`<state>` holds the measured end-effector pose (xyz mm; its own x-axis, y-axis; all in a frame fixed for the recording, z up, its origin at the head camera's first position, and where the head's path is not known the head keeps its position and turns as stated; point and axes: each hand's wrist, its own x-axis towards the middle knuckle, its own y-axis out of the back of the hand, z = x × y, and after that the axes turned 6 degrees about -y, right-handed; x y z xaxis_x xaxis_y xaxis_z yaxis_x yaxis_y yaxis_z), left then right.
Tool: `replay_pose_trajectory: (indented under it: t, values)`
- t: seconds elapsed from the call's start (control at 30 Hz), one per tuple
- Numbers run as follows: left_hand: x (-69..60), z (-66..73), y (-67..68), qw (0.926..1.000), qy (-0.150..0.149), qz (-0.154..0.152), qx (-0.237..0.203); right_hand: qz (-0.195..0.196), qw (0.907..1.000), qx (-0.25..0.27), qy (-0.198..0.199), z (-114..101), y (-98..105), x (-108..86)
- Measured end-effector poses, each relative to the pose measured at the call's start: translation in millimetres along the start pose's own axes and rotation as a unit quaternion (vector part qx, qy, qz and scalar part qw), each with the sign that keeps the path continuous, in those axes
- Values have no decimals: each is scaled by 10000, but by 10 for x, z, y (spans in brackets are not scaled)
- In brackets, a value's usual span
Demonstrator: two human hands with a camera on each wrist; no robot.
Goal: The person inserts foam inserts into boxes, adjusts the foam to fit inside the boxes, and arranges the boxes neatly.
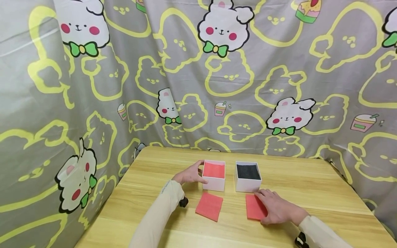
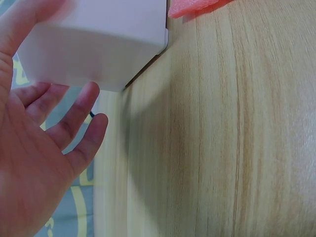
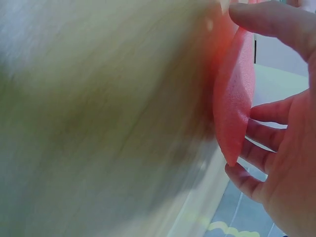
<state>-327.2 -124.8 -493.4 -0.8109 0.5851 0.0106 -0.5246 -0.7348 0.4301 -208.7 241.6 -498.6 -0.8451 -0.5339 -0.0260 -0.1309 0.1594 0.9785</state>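
Observation:
In the head view my left hand (image 1: 191,173) holds a white box (image 1: 214,184) at its left side, thumb at the front and fingers toward the back. Red foam (image 1: 214,169) fills the top of that box. The left wrist view shows the fingertips against the box's white wall (image 2: 98,54). My right hand (image 1: 277,208) grips a red foam sheet (image 1: 252,208) by its edges, thumb near and fingers far. In the right wrist view the foam sheet (image 3: 234,98) bows between thumb and fingers. Another red foam sheet (image 1: 210,206) lies flat before the left box.
A second white box (image 1: 248,185) holding black foam (image 1: 248,171) stands right of the first, just behind my right hand. Both boxes stand on a wood-grain table (image 1: 173,220). A patterned grey curtain (image 1: 192,79) hangs behind and along the left side.

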Motion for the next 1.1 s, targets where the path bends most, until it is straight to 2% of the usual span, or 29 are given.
replay_pose_trajectory:
  t: [0.2, 0.57, 1.1]
  values:
    - [-4, 5, 3, 10000, 27, 8, 36, 118, 9999, 10, -38, -10, -9, 4]
    - [-1, -4, 3, 10000, 22, 19, 13, 238, 9978, 434, 430, -149, 78, 40]
    - [-9, 14, -6, 10000, 64, 50, -23, 511, 9949, 354, 796, -415, 239, 158]
